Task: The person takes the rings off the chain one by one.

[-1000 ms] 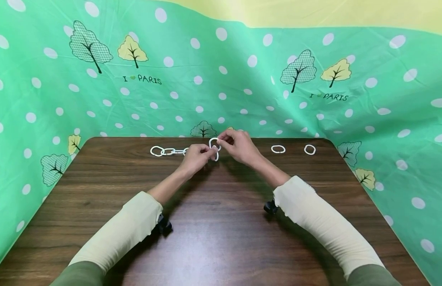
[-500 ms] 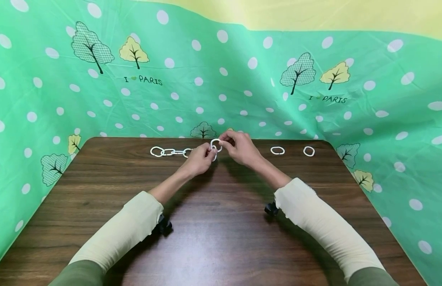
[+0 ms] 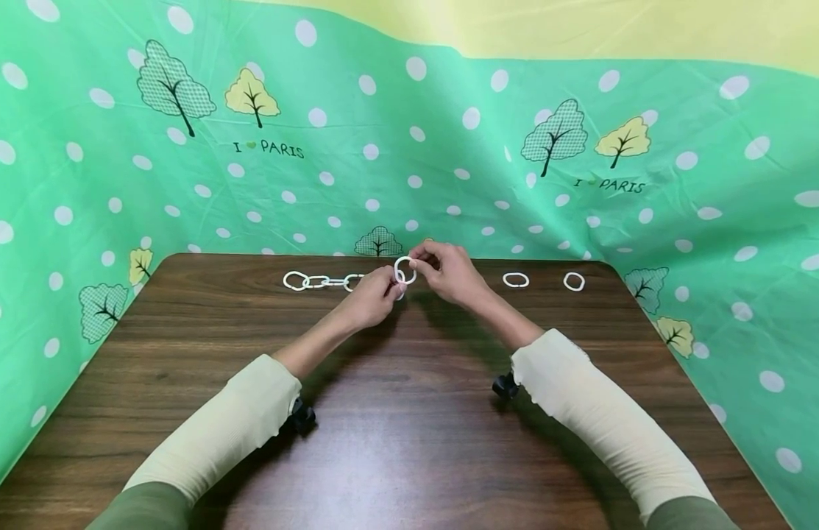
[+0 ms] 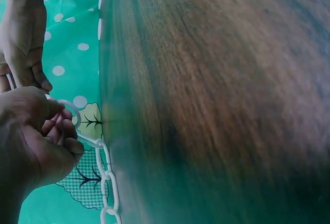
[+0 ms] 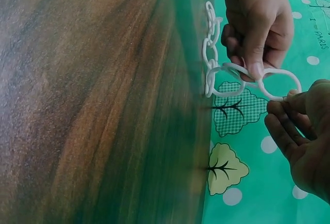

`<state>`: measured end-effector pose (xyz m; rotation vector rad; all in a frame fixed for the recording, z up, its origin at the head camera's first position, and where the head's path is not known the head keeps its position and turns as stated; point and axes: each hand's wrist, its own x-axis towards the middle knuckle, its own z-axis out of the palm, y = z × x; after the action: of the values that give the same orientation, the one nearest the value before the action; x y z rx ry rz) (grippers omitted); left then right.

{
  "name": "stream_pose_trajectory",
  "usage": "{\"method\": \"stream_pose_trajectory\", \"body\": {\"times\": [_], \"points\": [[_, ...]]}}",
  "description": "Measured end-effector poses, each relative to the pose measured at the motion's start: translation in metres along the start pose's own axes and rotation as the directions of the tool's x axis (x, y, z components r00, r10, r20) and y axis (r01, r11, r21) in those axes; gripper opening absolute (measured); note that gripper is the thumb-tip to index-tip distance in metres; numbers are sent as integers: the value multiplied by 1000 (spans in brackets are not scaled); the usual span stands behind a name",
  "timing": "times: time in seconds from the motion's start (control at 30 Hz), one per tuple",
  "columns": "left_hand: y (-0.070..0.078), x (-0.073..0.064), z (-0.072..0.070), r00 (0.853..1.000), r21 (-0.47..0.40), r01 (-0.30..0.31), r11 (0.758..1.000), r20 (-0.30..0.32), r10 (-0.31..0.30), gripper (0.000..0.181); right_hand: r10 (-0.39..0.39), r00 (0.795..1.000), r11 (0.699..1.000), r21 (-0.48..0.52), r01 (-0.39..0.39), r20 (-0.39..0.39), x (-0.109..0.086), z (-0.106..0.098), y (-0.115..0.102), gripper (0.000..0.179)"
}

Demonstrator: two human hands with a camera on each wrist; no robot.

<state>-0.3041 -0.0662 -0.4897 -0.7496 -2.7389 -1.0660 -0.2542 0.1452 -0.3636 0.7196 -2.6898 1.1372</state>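
Near the far table edge in the head view, my left hand point(image 3: 369, 298) pinches the end of a chain point(image 3: 334, 281) of white oval links. My right hand point(image 3: 452, 276), just to its right, pinches a white link point(image 5: 282, 70) between thumb and fingers. In the right wrist view, this link meets the chain's end at the left thumb point(image 5: 254, 69), which partly hides the contact; I cannot tell whether the two are fully joined. The rest of the chain trails left along the tabletop. My left fingers point(image 4: 62, 131) curl at the link in the left wrist view.
Two loose white links lie to the right on the brown wooden table point(image 3: 409, 412): a nearer link point(image 3: 516, 274) and a farther link point(image 3: 574, 273). A green dotted cloth point(image 3: 409, 162) hangs behind the table. Black wrist cameras sit under both sleeves.
The link in my right hand has turned and now looks rounder, facing the head camera more. My left fingers have shifted their pinch slightly. The loose links lie as before.
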Motion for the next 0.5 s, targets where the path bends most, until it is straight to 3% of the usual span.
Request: {"method": "stream_pose_trajectory", "body": {"times": [0.2, 0.5], "points": [[-4, -4, -6, 1000, -29, 8, 1000, 5, -8, 11, -4, 1000, 1000, -4, 4, 0, -2, -5, 5, 15], [-12, 0, -11, 997, -68, 70, 995, 21, -68, 12, 74, 997, 997, -18, -74, 16, -11, -14, 18, 20]]}}
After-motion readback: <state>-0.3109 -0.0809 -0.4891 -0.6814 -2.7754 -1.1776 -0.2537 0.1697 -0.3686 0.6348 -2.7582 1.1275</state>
